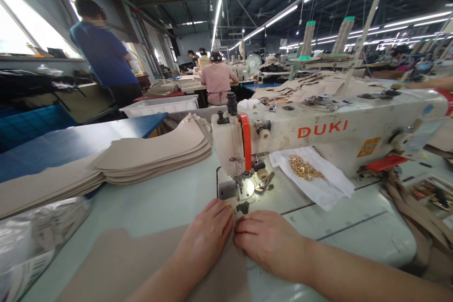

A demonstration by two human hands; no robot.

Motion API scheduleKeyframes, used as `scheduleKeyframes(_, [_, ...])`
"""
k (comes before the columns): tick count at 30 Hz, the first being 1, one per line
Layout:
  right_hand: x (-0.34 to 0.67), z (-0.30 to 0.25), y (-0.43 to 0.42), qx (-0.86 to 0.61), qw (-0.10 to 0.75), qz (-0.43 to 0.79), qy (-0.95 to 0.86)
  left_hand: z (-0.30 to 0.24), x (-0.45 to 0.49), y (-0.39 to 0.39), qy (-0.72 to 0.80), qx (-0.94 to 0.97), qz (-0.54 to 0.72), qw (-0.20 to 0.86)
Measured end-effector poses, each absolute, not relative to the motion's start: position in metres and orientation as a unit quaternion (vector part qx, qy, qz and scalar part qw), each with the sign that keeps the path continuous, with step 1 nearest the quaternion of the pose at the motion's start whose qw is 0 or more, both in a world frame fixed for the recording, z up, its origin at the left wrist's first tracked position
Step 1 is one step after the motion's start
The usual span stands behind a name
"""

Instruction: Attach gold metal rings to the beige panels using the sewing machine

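A flat beige fabric panel [141, 255] lies on the pale green sewing table, its narrow end just in front of the machine's needle area. My left hand [210, 226] rests over the panel with its fingers bent together at the edge. Close beside it, my right hand [265, 240] has its fingers curled in on the panel's right edge; the fingertips of both hands are partly hidden. Ahead of them stands the sewing machine [283, 125] marked DUKI, with its presser foot [242, 184] above the metal plate.
Stacked beige panels [152, 155] lie to the left, near a clear plastic bag [38, 240]. Small gold-coloured metal pieces [305, 167] sit on white cloth [329, 193] under the machine arm. Beige strips [406, 212] hang at right. Several people work farther off.
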State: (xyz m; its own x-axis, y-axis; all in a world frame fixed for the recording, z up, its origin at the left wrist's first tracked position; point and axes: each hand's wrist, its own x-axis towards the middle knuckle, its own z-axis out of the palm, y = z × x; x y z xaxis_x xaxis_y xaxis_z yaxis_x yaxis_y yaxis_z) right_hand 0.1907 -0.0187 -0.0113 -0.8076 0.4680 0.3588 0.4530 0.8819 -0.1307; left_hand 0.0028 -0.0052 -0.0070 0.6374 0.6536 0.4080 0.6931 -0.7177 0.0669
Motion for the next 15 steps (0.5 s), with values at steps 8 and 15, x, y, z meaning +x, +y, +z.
scheduleKeyframes(8, [0.1902,-0.0106,-0.0171,-0.252,0.19,0.021,-0.949,-0.0069,0.0028,-0.0042,-0.364,-0.909,-0.199,0.045])
scheduleKeyframes(15, [0.1878,-0.0152,-0.0176,-0.3,0.208,-0.004,-0.931,0.0012,0.0006,-0.0089,-0.379,-0.905,-0.192,0.005])
